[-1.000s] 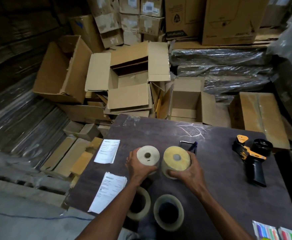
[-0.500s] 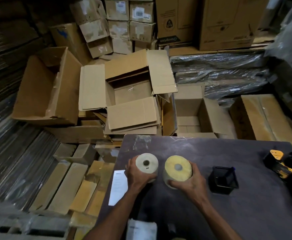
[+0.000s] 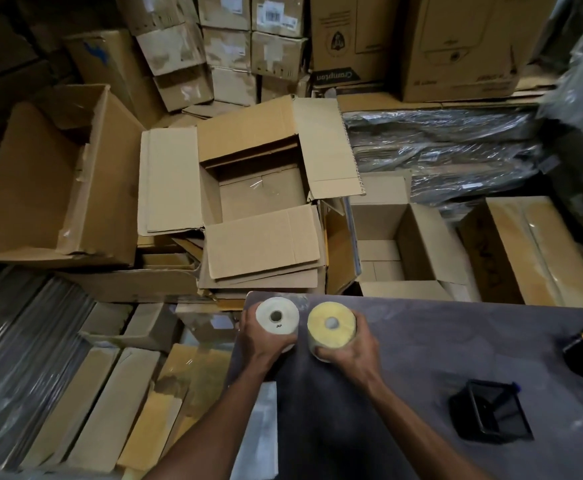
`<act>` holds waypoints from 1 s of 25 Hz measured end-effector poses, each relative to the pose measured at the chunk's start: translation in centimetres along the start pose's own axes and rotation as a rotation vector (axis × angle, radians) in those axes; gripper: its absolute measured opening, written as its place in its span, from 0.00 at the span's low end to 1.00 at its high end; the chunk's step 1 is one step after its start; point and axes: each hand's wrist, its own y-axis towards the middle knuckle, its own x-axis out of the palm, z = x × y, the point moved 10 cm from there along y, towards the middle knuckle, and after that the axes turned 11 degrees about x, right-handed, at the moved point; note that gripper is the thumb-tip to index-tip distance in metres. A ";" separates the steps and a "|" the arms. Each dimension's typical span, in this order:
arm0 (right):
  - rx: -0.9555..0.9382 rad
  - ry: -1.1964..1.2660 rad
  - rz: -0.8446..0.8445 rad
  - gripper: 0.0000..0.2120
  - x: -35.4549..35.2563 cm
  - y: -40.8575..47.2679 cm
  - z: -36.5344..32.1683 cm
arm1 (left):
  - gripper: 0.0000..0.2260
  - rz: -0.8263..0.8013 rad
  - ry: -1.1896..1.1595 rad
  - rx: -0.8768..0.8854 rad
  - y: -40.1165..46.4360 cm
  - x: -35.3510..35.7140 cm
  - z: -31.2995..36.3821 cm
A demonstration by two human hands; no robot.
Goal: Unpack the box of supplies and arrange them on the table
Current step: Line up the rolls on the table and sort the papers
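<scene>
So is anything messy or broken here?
Yes. Beyond the table, the big open cardboard box sits crooked on a heap of flattened cardboard, and the box on its side has torn, crumpled edges. The white roll and yellow roll in the hands look fine.

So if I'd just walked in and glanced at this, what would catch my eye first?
Probably the two rolls at the table's far left corner: the left hand grips a white paper roll, and the right hand grips a yellow paper roll beside it. Behind the dark grey table, a large open brown cardboard box shows only a scrap of clear film inside, amid piled cartons.
</scene>
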 end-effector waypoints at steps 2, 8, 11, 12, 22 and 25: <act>-0.002 -0.006 0.002 0.43 1.4 2.3 0.4 | 0.42 -0.033 -0.019 -0.031 1.6 1.4 -1.4; 0.025 -0.027 -0.013 0.45 4.1 6.7 2.9 | 0.43 0.000 0.010 0.057 3.2 3.3 -4.6; 0.011 -0.014 -0.011 0.44 4.3 7.1 3.2 | 0.42 0.004 0.027 0.088 3.5 3.5 -5.0; 0.007 -0.012 -0.010 0.44 4.3 7.3 3.0 | 0.42 -0.003 0.028 0.102 3.8 3.5 -4.9; 0.008 -0.058 -0.027 0.45 5.1 9.1 2.0 | 0.44 -0.085 0.048 0.136 5.2 4.2 -4.7; 0.020 -0.050 -0.043 0.45 5.4 9.2 1.7 | 0.45 -0.073 0.034 0.095 4.9 4.2 -4.7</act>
